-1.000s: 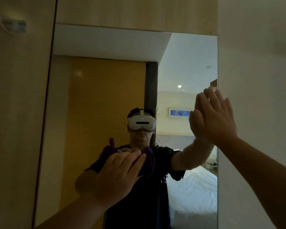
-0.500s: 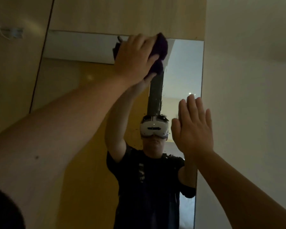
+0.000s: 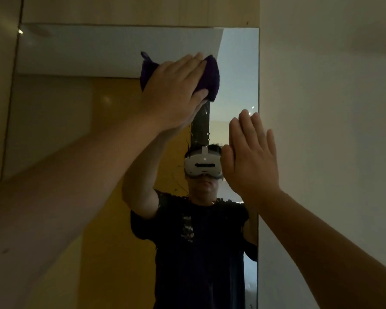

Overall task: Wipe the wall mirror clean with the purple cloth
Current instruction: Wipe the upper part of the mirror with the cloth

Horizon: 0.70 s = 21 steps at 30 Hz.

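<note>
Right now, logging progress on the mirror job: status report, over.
Left hand pressing purple cloth flat on upper mirror. Right hand open, empty, at mirror's right edge. Nothing in the way.

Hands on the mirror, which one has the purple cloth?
The left hand, the higher one, presses the purple cloth against the mirror. The right hand is lower, flat and bare near the mirror's right edge.

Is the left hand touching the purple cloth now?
Touching. In the head view the left hand lies flat over the purple cloth, pressing it toward the wall mirror; cloth edges stick out around the fingers.
</note>
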Tool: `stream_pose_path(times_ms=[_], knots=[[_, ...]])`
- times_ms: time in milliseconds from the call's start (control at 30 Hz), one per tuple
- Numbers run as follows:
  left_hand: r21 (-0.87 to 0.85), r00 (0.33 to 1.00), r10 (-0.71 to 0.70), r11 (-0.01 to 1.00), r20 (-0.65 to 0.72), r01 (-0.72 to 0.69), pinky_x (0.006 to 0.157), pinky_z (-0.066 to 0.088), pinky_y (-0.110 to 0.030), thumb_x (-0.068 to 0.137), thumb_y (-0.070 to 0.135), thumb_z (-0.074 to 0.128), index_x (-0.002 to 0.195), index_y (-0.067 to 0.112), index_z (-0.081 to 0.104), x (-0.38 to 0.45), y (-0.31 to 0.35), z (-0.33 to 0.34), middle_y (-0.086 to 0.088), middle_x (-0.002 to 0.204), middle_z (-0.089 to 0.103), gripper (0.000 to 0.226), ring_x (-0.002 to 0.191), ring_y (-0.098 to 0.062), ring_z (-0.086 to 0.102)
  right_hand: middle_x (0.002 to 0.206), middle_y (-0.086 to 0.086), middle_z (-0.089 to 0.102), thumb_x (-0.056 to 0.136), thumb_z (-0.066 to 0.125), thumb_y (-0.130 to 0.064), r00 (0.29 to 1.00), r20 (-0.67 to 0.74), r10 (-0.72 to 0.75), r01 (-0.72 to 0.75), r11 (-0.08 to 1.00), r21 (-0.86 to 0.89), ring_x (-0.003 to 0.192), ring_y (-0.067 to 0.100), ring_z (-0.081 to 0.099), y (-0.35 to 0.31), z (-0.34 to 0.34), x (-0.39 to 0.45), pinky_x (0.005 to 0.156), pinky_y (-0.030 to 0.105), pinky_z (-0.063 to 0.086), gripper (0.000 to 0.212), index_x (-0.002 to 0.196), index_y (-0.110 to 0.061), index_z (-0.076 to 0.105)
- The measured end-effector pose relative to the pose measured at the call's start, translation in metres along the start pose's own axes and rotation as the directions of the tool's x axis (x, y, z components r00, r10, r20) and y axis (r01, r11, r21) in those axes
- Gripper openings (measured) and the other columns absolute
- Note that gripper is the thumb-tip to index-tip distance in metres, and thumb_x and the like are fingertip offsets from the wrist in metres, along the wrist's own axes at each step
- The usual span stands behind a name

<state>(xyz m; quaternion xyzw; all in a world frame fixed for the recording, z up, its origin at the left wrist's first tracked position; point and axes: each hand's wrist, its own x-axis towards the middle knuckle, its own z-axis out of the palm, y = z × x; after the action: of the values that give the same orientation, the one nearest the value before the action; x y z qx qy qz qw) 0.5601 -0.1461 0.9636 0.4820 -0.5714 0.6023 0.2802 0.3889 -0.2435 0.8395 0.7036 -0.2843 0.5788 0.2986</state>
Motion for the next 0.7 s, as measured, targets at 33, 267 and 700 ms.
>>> stream_pose_path(times_ms=[33, 267, 700], knots=[[-0.001, 1.0, -0.003, 1.0, -0.005, 0.003, 0.118, 0.02, -0.043, 0.105, 0.044, 0.033, 0.153, 0.008, 0.033, -0.017, 0.005, 0.003, -0.009, 0.16, 0.031, 0.06, 0.148, -0.024, 0.027, 0.164, 0.009, 0.017, 0.103, 0.019, -0.041, 1.0, -0.005, -0.002, 0.002, 1.0, 0.026, 0.153, 0.026, 0.003, 0.001, 0.0, -0.001, 0.122, 0.052, 0.009, 0.059, 0.155, -0.014, 0.025], [0.036, 0.997, 0.08, 0.996, 0.002, -0.08, 0.115, 0.023, -0.044, 0.102, 0.045, 0.038, 0.147, 0.007, 0.04, -0.138, 0.053, 0.019, -0.011, 0.156, 0.036, 0.059, 0.143, -0.028, 0.035, 0.162, 0.01, 0.026, 0.104, 0.022, -0.032, 0.998, -0.054, 0.023, -0.011, 0.979, 0.206, 0.152, 0.025, 0.011, 0.001, -0.004, -0.002, 0.123, 0.047, 0.006, 0.054, 0.151, -0.01, 0.034], [0.014, 0.977, 0.208, 0.978, -0.053, -0.207, 0.093, 0.045, -0.04, 0.101, 0.033, 0.053, 0.137, 0.01, 0.051, -0.214, 0.085, 0.023, -0.007, 0.131, 0.061, 0.042, 0.111, -0.025, 0.059, 0.164, 0.013, 0.017, 0.104, 0.017, -0.039, 0.994, 0.012, 0.107, -0.108, 0.994, 0.028, 0.152, 0.026, 0.008, 0.063, -0.032, 0.025, 0.121, 0.044, 0.003, 0.06, 0.154, -0.009, 0.026]])
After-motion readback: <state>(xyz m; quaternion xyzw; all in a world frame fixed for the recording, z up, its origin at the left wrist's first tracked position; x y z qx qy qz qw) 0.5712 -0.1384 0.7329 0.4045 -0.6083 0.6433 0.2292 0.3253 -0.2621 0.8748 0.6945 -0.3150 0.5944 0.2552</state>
